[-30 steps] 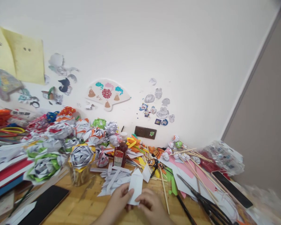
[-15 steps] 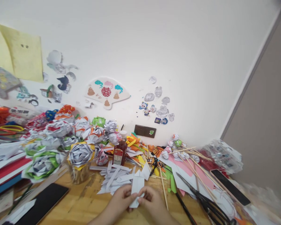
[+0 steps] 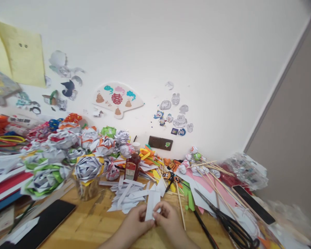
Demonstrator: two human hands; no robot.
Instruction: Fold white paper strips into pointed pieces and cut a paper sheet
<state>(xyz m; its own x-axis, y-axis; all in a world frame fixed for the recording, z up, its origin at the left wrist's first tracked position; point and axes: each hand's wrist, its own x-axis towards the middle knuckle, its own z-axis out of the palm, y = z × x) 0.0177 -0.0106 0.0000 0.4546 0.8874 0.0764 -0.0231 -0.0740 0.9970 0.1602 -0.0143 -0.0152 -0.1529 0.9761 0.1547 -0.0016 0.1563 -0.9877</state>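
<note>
White folded narrow paper strip (image 3: 150,206) is upright between your two hands, above the pale wooden tabletop (image 3: 88,226). Your left hand (image 3: 137,221) pinches its lower left side, fingers curled and nearly closed; your right hand (image 3: 168,219) grips the lower right edge between thumb and bent fingers. To your left lies a flat black slab-shaped device (image 3: 54,221) with white folded paper on it; to your right, black-handled metal scissors (image 3: 230,224) and a thin pale wooden stick (image 3: 180,207) hem you in. Just beyond your strip, a loose heap of white paper strips (image 3: 124,197) blocks the way forward; you can't tell whether the two touch. Past it stands a white-capped bottle of dark red liquid (image 3: 132,168), right of a clear jar (image 3: 88,191) topped by a yellow-edged white paper flower (image 3: 88,167). Farthest, a brown rectangular socket plate (image 3: 160,143) sits on the white wall (image 3: 217,69).
</note>
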